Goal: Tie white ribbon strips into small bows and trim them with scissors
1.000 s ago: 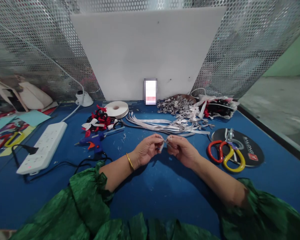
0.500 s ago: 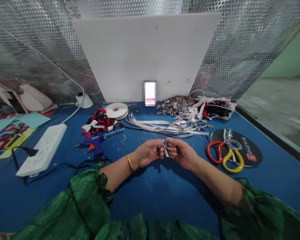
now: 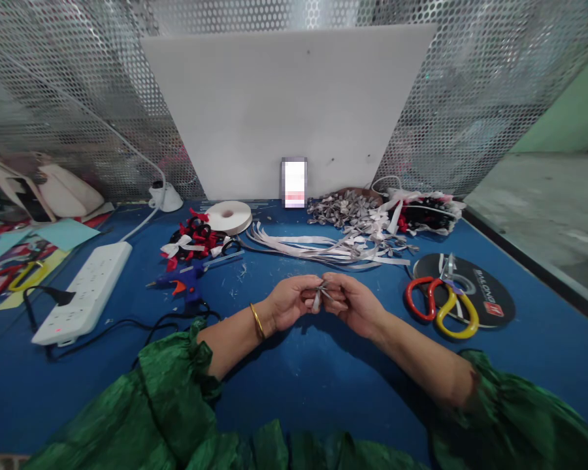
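Observation:
A small grey ribbon bow (image 3: 319, 294) is pinched between my two hands above the middle of the blue table (image 3: 294, 391). My left hand (image 3: 294, 301), with a gold bangle on the wrist, grips its left side with thumb and fingers. From the right, my right hand (image 3: 353, 301) holds the other side with curled fingers. Fingertips hide part of the bow, and its short tail hangs down between them. Long grey ribbon strips (image 3: 304, 247) lie just beyond the hands, near a pile of grey bows (image 3: 347, 209).
Red-and-yellow-handled scissors (image 3: 458, 316) rest on a black disc (image 3: 494, 300) at right. At left are a blue glue gun (image 3: 189, 279), red and black bows (image 3: 196, 236), a white tape roll (image 3: 228, 217) and a power strip (image 3: 91, 287). A phone (image 3: 294, 183) stands against a white board (image 3: 289, 104).
The fingers have closed in around the bow, which has turned and shifted slightly left. Its tail now points down and a little left.

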`<state>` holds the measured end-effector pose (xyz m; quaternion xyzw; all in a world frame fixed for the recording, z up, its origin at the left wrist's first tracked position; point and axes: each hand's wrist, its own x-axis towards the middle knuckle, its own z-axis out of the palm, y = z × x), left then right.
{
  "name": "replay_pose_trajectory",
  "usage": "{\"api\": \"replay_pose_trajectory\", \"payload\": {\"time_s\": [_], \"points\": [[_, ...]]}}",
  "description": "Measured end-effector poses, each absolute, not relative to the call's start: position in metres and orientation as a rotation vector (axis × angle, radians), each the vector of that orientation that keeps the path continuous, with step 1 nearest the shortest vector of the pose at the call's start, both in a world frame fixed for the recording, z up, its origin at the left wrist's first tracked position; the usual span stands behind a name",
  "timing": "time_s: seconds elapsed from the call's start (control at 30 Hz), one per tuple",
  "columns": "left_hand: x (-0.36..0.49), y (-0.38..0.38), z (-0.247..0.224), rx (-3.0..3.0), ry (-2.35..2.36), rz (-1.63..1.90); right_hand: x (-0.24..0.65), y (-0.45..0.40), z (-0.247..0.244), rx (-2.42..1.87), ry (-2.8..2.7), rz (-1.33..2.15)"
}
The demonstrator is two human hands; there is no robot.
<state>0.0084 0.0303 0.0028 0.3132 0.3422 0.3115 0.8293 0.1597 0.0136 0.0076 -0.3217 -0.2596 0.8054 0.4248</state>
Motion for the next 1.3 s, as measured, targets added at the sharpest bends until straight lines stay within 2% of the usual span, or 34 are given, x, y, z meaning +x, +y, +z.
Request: {"api": "replay_pose_trajectory", "payload": {"time_s": [0.3,0.63,0.93,1.3], "points": [[0.01,0.027,0.006,0.622,0.7,0.724,0.161,0.015,0.005,-0.828,-0.69,1.963],[0.018,0.022,0.001,0.85,0.856,0.862,0.165,0.019,0.0,-0.867,-0.711,1.941],[0.018,0.018,0.004,1.138,0.887,0.842,0.164,0.016,0.0,-0.855,-0.707,1.942],[0.018,0.018,0.003,1.032,0.779,0.814,0.16,0.015,0.0,-0.828,-0.575,1.973]]}}
